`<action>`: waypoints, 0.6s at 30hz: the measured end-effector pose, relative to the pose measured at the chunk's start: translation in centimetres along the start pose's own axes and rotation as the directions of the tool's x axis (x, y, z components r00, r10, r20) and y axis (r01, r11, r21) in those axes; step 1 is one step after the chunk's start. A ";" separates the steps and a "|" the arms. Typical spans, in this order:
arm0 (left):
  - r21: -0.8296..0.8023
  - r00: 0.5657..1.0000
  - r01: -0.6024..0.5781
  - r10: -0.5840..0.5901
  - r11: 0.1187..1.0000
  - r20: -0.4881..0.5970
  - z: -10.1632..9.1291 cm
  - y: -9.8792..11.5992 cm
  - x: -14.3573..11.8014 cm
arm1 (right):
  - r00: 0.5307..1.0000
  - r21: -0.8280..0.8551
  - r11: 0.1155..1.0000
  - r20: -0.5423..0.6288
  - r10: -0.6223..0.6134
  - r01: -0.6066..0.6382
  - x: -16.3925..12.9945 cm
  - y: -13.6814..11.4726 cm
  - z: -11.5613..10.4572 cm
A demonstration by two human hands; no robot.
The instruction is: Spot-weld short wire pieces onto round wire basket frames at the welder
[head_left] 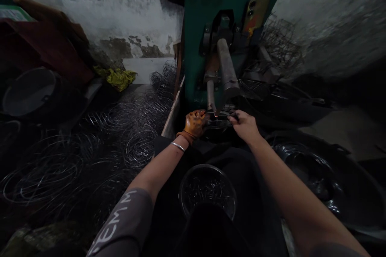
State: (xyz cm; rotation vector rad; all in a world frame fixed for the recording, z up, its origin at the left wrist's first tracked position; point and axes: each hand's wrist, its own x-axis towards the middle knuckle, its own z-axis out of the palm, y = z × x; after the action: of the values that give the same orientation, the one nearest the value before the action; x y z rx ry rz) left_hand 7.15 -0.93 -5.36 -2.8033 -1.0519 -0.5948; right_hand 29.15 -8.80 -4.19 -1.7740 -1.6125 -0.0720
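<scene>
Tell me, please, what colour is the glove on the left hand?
Orange-brown with dark stains; the glove shows best in the head view.

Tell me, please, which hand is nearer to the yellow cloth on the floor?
Left. The gloved left hand is on the cloth's side of the green machine; the bare right hand is farther right.

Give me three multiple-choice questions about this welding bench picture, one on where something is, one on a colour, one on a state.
1. Where do the finished wire rings lie?
A. left of the machine
B. on top of the machine
C. on the windowsill

2. What colour is the machine body?
A. red
B. green
C. white

3. How is the left hand covered?
A. bare
B. bandaged
C. gloved

Answers: 1 A, rings spread over the floor at left. 2 B, its front panel is green. 3 C, an orange glove covers it, while the right hand is bare; both grip the wire piece under the electrode.
</scene>
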 end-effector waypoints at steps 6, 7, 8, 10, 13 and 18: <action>0.043 0.998 0.010 -0.007 0.999 -0.065 -1.4 0.5 -1.2 | 0.985 0.039 0.990 -0.101 0.142 -0.139 -2.2 1.0 -1.6; 0.045 0.998 0.005 -0.002 0.999 -0.068 -1.6 0.4 -1.6 | 0.976 0.052 0.980 -0.099 0.195 -0.191 -2.8 1.4 -1.9; 0.045 0.998 0.006 -0.003 0.999 -0.066 -1.7 0.2 -2.0 | 0.967 0.065 0.970 -0.088 0.240 -0.235 -3.3 1.7 -2.1; 0.038 0.998 0.019 -0.017 0.999 -0.057 -1.9 -0.1 -2.7 | 0.954 0.083 0.955 -0.068 0.292 -0.286 -4.1 2.2 -2.3; -0.005 0.997 0.037 -0.037 0.999 -0.063 -2.1 -0.4 -3.1 | 0.945 0.084 0.947 -0.076 0.317 -0.311 -3.9 2.6 -1.8; -0.021 0.995 0.096 -0.097 0.995 -0.037 -2.3 0.2 -2.0 | 0.948 0.017 0.949 -0.030 0.316 -0.316 -1.5 3.3 0.0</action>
State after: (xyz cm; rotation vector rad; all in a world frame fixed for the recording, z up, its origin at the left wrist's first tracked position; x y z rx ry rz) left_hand 5.16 -2.83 -4.06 -2.7586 -1.1859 -0.6686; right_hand 31.75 -9.94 -6.45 -1.9886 -1.2844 0.0596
